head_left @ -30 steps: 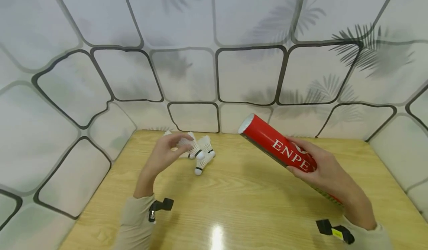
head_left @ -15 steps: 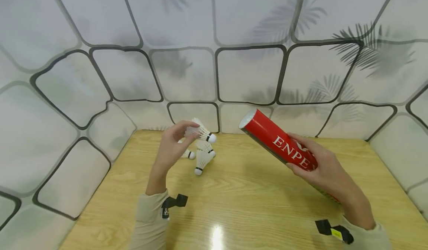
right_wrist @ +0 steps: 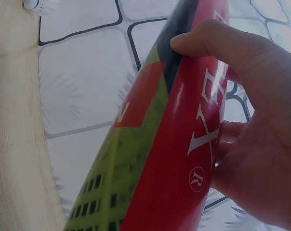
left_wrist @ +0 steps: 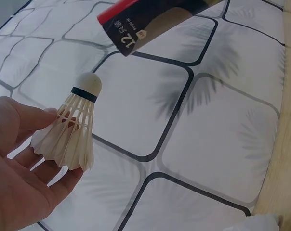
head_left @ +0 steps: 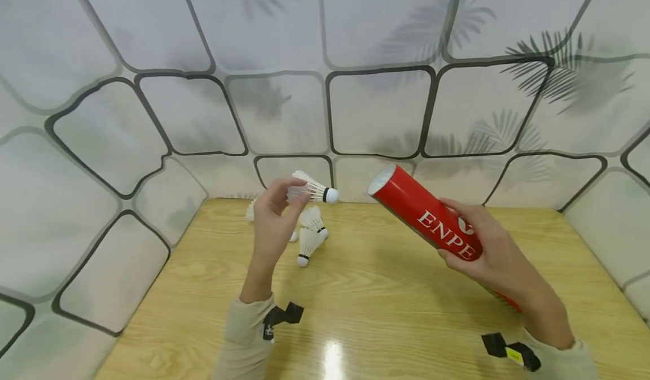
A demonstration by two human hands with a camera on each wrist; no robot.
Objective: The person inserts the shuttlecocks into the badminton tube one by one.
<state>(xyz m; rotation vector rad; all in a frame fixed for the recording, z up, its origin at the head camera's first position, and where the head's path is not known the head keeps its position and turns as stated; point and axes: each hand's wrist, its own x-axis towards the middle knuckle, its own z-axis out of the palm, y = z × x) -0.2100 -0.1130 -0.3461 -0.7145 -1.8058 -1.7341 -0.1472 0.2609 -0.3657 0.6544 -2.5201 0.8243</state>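
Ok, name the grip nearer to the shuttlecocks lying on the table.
Left. The left grip is close to those shuttlecocks, pinching a raised shuttlecock; the right grip is farther off to their right, around the red tube.

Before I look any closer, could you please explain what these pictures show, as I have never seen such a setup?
There is no machine here, only a person's bare left hand and right hand. The wide picture comes from a camera worn on the head, looking forward and down; the other two come from one on each wrist. The left pinches a shuttlecock, its rounded end pointing towards a red tube, which the right grips. More shuttlecocks lie close together on the wooden table.
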